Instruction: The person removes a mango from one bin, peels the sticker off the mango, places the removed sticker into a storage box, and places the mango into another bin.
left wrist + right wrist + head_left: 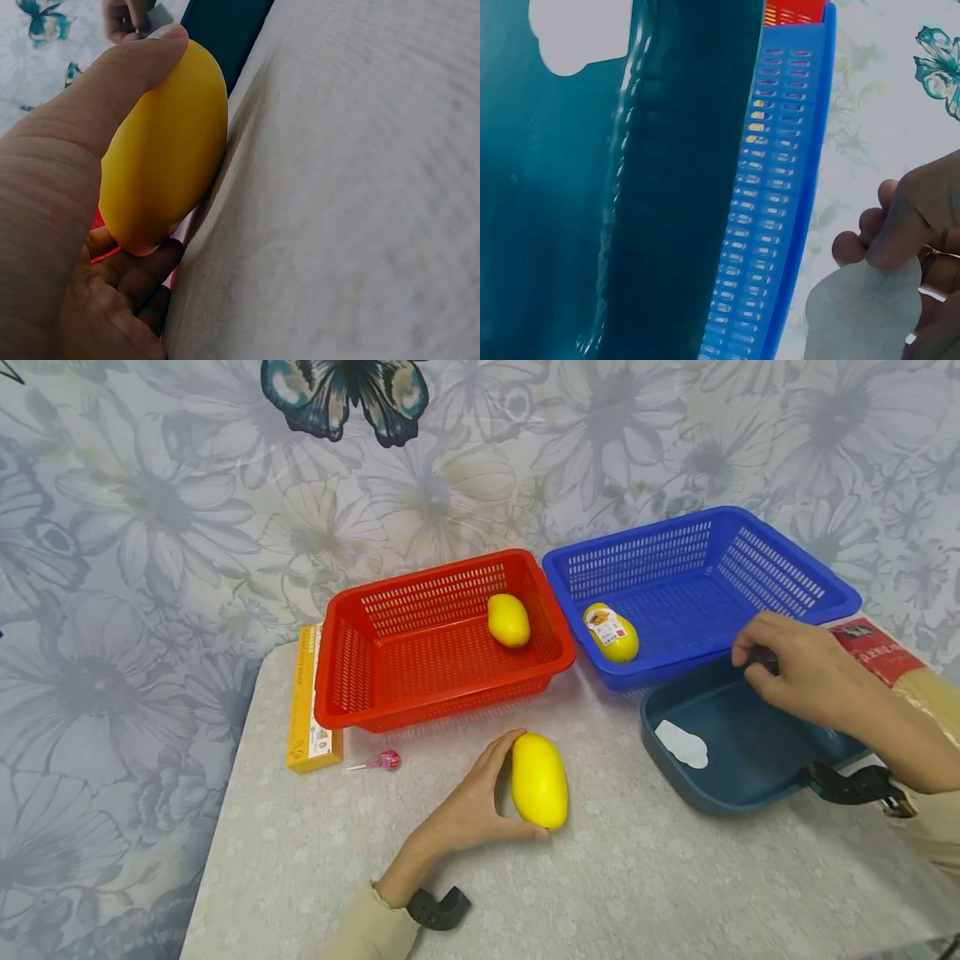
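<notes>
On the table, my left hand point(480, 797) holds a yellow mango point(540, 781), thumb at its near end and fingers at its far end. The left wrist view shows the thumb pressed on the mango point(169, 142) from above, with the fingers below. My right hand point(802, 668) is over the dark teal tray point(757, 777). Between its thumb and fingers it pinches a thin, flat piece with a wavy outline point(862, 311), pale grey in the right wrist view. A similar white piece point(681, 745) lies inside the tray, toward its left side.
A red basket point(435, 703) contains one mango point(509, 620). Beside it, a blue basket point(637, 547) has a mango with a label point(611, 633). A yellow box point(303, 693) and a lollipop point(388, 760) lie at left; a red-and-tan packet point(892, 656) is at right.
</notes>
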`<act>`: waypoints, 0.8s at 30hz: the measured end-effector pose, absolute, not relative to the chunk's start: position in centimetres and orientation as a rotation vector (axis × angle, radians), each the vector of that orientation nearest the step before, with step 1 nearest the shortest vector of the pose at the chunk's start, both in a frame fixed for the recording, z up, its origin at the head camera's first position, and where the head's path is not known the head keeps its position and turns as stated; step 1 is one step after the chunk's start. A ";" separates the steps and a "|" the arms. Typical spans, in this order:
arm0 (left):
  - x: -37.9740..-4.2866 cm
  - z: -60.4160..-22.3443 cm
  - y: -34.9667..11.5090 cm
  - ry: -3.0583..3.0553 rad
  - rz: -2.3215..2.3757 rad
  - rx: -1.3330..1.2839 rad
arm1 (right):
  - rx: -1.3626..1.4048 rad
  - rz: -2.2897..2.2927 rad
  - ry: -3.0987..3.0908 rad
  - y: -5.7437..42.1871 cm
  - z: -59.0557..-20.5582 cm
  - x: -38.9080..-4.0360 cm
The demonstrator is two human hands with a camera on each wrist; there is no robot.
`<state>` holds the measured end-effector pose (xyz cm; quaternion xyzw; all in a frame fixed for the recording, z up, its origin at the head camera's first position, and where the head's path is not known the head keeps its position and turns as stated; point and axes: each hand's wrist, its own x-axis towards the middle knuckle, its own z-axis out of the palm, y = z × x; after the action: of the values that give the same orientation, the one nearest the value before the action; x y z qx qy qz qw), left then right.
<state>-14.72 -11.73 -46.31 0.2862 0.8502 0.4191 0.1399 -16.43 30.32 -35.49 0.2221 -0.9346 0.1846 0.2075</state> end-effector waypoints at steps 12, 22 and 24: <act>-14.8 -46.4 -11.7 2.440 1.225 0.824 | 0.445 0.386 -2.767 31.3 -35.6 -16.2; -14.8 -46.4 -11.7 2.434 1.228 0.821 | 0.389 0.357 -2.870 32.0 -35.7 -16.3; -14.8 -46.4 -11.7 2.431 1.229 0.820 | 0.380 0.384 -2.879 32.0 -35.7 -16.3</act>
<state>-14.83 -11.70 -46.42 0.2849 0.8452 0.4274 0.1477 -16.32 32.04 -35.68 0.1291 -0.9773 0.1302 0.1059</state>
